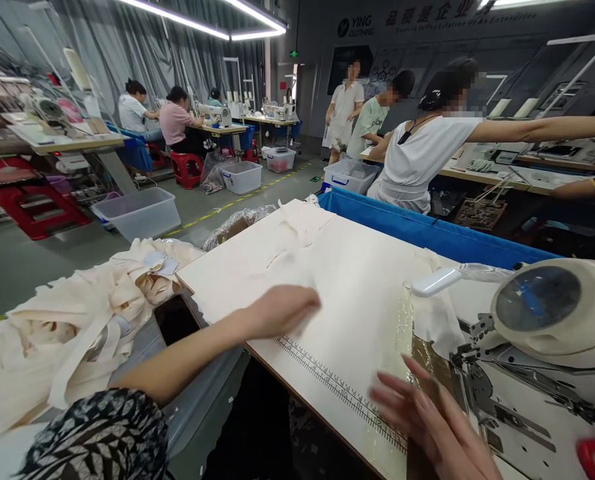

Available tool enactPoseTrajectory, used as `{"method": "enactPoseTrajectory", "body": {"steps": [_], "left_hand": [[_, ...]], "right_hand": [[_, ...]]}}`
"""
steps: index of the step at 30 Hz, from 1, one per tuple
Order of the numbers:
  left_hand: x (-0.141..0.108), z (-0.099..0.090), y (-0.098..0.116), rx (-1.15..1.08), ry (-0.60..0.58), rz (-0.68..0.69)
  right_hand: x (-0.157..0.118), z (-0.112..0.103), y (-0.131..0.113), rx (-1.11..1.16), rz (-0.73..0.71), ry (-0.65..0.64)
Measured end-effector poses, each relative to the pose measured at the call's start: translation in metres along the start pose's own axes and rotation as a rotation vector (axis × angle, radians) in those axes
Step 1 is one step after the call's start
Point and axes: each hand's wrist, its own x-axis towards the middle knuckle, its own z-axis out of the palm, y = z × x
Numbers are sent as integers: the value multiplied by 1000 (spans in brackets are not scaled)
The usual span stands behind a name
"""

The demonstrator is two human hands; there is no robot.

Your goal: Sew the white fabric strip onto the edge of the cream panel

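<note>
My left hand [284, 311] is over the white table top [357, 267], slightly blurred, its fingers curled in. Whatever it may hold is hidden underneath. Pale cream fabric pieces [297, 230] lie on the board beyond it. My right hand [440, 417] is near the front right corner with fingers apart and nothing in them. Beside it, the printed ruler scale [342, 390] runs along the table's near edge. To the right stands a sewing machine [542, 307], and another piece of cream fabric [434, 320] lies next to it.
A heap of cream fabric strips [92, 313] is at the left, beside a dark phone-like object [176, 319]. A blue fabric trough [427, 227] borders the table's far side. Co-workers sit at machines beyond, one with an arm stretched right [542, 128]. Plastic bins [142, 213] stand on the floor.
</note>
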Motion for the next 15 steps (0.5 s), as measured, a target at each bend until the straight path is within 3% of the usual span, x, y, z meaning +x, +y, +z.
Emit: {"method": "enactPoseTrajectory", "body": {"steps": [1, 5, 7, 9, 12, 15], "left_hand": [[7, 9, 17, -20, -50, 85], [22, 51, 81, -28, -268, 613], [19, 67, 103, -91, -320, 754], [14, 73, 111, -286, -386, 846], [15, 61, 96, -554, -400, 781], [32, 49, 62, -339, -185, 360]], "right_hand": [[12, 12, -10, 73, 66, -103], [47, 44, -23, 77, 34, -191], [49, 48, -21, 37, 5, -213], [37, 44, -18, 23, -6, -197], [-1, 23, -10, 20, 18, -90], [-51, -2, 3, 23, 60, 157]]}}
